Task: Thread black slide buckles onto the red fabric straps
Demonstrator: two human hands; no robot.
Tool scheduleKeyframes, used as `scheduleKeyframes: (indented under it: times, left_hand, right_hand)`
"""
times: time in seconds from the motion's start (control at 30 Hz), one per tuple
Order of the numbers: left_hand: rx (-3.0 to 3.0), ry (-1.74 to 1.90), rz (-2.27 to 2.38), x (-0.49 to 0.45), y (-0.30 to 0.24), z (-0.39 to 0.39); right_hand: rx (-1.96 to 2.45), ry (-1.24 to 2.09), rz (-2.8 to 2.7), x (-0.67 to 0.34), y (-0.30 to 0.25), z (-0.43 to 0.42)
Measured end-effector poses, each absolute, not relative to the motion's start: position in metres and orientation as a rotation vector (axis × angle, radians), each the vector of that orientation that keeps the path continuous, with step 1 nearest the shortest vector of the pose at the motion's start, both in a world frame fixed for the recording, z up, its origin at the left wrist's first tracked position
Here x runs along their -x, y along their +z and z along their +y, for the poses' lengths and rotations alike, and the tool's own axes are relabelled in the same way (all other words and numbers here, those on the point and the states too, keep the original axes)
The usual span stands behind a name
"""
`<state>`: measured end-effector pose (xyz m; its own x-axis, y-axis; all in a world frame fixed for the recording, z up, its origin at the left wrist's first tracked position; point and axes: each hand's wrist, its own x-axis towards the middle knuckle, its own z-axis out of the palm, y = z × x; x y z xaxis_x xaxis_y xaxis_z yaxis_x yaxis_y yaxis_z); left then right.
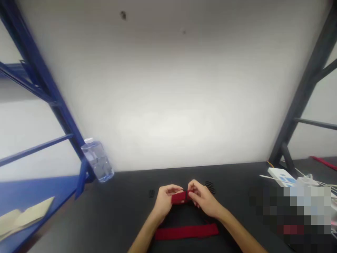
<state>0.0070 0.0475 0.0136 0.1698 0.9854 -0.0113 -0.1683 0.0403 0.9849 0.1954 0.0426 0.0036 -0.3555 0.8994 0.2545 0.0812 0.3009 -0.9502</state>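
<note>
My left hand (165, 201) and my right hand (202, 198) meet over the dark tabletop (79, 214), and both pinch a short piece of red webbing strap (179, 198) between the fingers. The strap's middle is partly hidden by my fingers. Just below my hands, a longer band of red strap (186, 232) lies flat across the table. A small black plastic buckle (151, 193) lies left of my left hand. Beyond my right fingers sits a stack of black oval rings (210, 187).
A clear plastic bottle (98, 161) stands at the table's back left, beside a blue metal shelf frame (44, 102). Pale booklets (26, 216) lie on a blue shelf. A white box (281, 177) and cables sit at right, partly pixelated, near a dark metal upright (305, 95).
</note>
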Motion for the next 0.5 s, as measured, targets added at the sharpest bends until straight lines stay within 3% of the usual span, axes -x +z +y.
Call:
scheduleKeyframes:
  times: [0.5]
  left_hand:
    - [-1.307,1.226,1.035,-0.010,0.012,0.047]
  right_hand:
    - [0.893,0.897,-1.713,-0.190,0.015,0.035]
